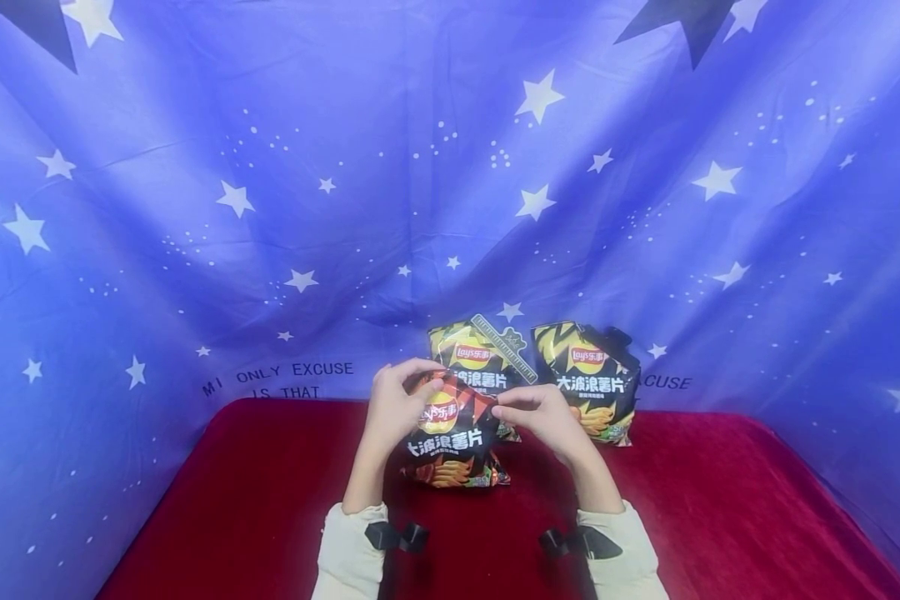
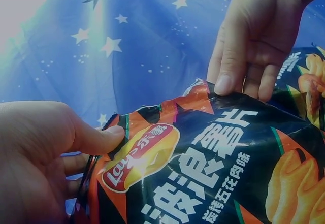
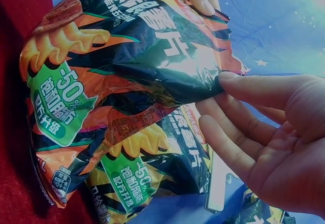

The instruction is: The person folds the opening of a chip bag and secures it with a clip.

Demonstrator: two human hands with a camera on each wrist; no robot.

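Observation:
An orange-and-black bag of Lay's potato chips point(image 1: 450, 446) is between my two hands above the red-covered table. My left hand point(image 1: 399, 410) pinches its upper left edge between thumb and fingers, as the left wrist view also shows. At the upper right corner of the chip bag point(image 3: 152, 56), my right hand point(image 3: 277, 137) grips the film with its thumb on the front. Between the hands, the top edge of the chip bag point(image 2: 213, 127) looks crumpled and uneven. Whether that edge is torn through, I cannot tell.
Behind stand two yellow-and-black chip bags, one partly hidden point(image 1: 450, 342) with a ruler-patterned clip point(image 1: 504, 348) across its top. The right one point(image 1: 558, 358) carries a black clip point(image 1: 609, 340). Red cloth point(image 1: 720, 500) covers the table; a blue starry curtain point(image 1: 390, 208) hangs behind.

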